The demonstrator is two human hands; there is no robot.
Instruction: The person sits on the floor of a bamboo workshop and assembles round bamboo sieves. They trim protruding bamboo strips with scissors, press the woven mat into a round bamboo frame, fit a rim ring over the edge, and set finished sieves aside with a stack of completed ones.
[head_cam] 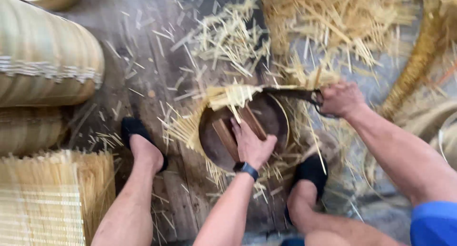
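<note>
The left hand point(251, 146) pressed flat inside the round, dark-bottomed basket point(273, 117) holding wooden slats point(227, 136); the right hand point(341, 99) gripped dark shears point(290, 92).

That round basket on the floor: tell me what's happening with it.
A person crouches over a round, half-woven straw basket on the plank floor. The left hand presses on the brown wooden slats inside it. The right hand grips dark shears, blades at the rim's protruding straw ends. Loose straw cuttings lie scattered around.

Head view: worn on the person's head, looking steeply down, close over both hands.
Shared views: only one.
</note>
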